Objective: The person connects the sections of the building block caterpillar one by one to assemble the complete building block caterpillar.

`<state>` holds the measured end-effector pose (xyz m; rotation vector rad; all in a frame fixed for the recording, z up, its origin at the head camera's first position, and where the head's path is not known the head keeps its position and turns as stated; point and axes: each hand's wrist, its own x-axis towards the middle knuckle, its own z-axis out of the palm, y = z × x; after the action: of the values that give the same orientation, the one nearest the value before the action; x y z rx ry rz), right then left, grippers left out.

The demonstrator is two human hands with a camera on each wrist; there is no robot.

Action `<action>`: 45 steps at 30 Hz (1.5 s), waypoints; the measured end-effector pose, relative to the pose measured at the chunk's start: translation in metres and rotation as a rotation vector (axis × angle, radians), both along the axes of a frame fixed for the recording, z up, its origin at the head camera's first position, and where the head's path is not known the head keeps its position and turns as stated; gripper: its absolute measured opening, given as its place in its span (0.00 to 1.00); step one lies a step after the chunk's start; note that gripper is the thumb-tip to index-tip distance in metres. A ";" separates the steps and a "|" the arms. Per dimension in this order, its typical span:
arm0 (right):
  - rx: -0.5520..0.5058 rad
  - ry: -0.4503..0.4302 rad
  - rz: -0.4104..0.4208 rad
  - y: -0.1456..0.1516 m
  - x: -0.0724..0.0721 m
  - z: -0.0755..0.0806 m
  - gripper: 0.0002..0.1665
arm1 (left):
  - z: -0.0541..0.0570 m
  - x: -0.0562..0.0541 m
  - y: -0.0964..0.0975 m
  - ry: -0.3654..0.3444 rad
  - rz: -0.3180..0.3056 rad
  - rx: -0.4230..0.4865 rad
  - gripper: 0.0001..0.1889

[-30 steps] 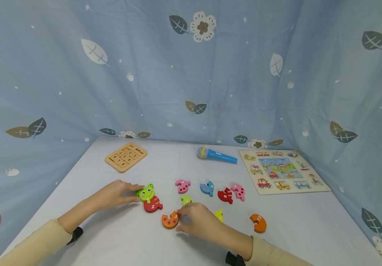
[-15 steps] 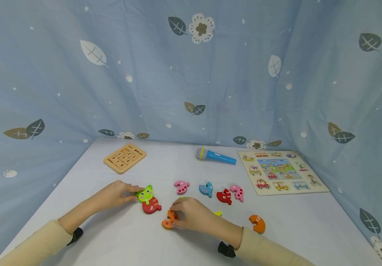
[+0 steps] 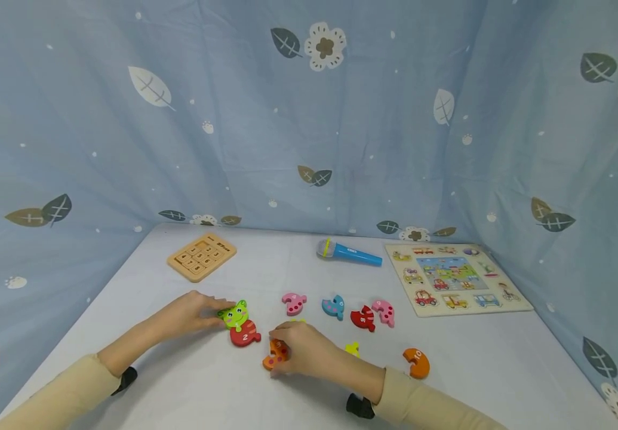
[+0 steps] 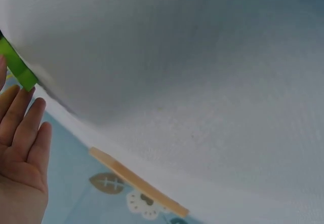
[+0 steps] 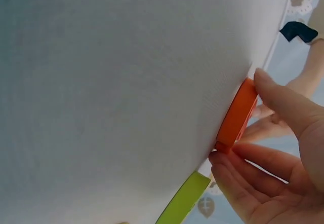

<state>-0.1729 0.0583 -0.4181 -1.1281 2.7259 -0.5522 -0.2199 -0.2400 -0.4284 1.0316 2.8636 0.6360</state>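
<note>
In the head view, my left hand (image 3: 193, 313) lies at the left edge of a green animal-head puzzle piece (image 3: 235, 316). Its fingers look mostly straight in the left wrist view, with tips against the side of the green piece (image 4: 19, 67). Joined below that head is a red striped puzzle piece (image 3: 243, 335) marked 2. My right hand (image 3: 311, 351) pinches a curved orange spotted puzzle piece (image 3: 274, 356) between thumb and fingers, just right of the red one. The right wrist view shows this orange piece (image 5: 237, 113) on edge, thumb at one end, fingertips at the other.
Behind the right hand lie pink (image 3: 294, 303), blue (image 3: 333, 306), red (image 3: 363, 318) and second pink (image 3: 384, 312) pieces. Yellow-green pieces are partly hidden by it. An orange 10 piece (image 3: 418, 363), number board (image 3: 202, 257), toy microphone (image 3: 349, 252) and vehicle puzzle board (image 3: 456, 278) surround them.
My right hand has moved slightly left and closed its thumb and fingers on the orange spotted piece, which has turned a little. The left hand stays at the green head piece.
</note>
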 end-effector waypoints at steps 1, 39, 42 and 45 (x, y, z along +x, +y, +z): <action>0.002 -0.001 -0.003 -0.001 0.000 0.000 0.35 | -0.001 0.000 0.000 -0.001 0.001 -0.001 0.23; -0.035 -0.011 0.072 -0.013 -0.028 0.008 0.34 | -0.004 0.001 0.003 0.026 0.015 -0.028 0.23; -0.032 -0.005 0.058 -0.016 -0.029 0.008 0.34 | -0.004 0.001 0.002 0.032 0.018 -0.020 0.23; -0.025 0.004 0.048 -0.018 -0.031 0.008 0.34 | -0.003 0.001 0.003 0.027 0.020 -0.010 0.23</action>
<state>-0.2035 0.0399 -0.4102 -1.1987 2.6949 -0.5794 -0.2190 -0.2372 -0.4314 1.0192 2.9005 0.6136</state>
